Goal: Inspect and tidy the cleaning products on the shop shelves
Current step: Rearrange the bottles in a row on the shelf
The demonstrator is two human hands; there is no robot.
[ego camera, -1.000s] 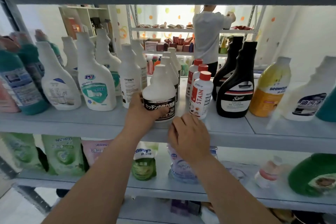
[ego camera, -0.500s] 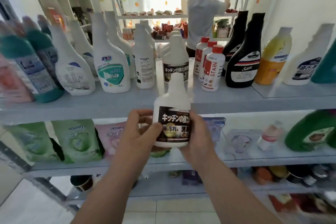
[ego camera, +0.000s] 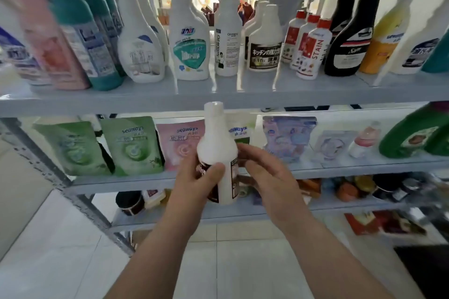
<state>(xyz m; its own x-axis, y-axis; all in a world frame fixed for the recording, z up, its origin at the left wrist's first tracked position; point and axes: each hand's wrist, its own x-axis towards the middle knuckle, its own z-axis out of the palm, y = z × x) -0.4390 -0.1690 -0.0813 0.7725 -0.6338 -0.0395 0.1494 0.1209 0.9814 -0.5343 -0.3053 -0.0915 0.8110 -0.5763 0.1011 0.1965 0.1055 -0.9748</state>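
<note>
– Below the upper shelf (ego camera: 218, 94), at frame centre: what has changed with the white bottle (ego camera: 217, 153)?

– A second ago it stood at that shelf's front edge. Half a second ago both hands held it with the dark label facing the camera. Now it is turned. Its plain white side faces us and the label shows only at the two edges.

– And the hands?

– The left hand (ego camera: 194, 184) grips the lower body, thumb curled across the front and fingers wrapped behind. The right hand (ego camera: 269, 177), at three o'clock from the bottle, has let go. Its fingers are loosely spread with the tips just beside the bottle, and I cannot tell whether they touch it.

– What does that mean for the task?

– As I judge it, the inspection is under way and the bottle is being rotated for a look at its back. It is off the shelf, so returning it is yet to come.

– Any writing you can read?

– Nothing legible on the held bottle. Its twin bottle (ego camera: 264, 48), at one o'clock on the upper shelf, carries Japanese lettering beginning "キッチンの". At two o'clock, the red-capped bottle (ego camera: 313, 51) reads "STAIN" and the black bottle (ego camera: 349, 39) reads "Sam". The slim white bottle (ego camera: 227, 41) at twelve o'clock starts with "Oil", and the rest is blurred. At nine o'clock, the green pouch (ego camera: 132, 145) and the pink pouch (ego camera: 179, 143) both say "seaways".
</note>
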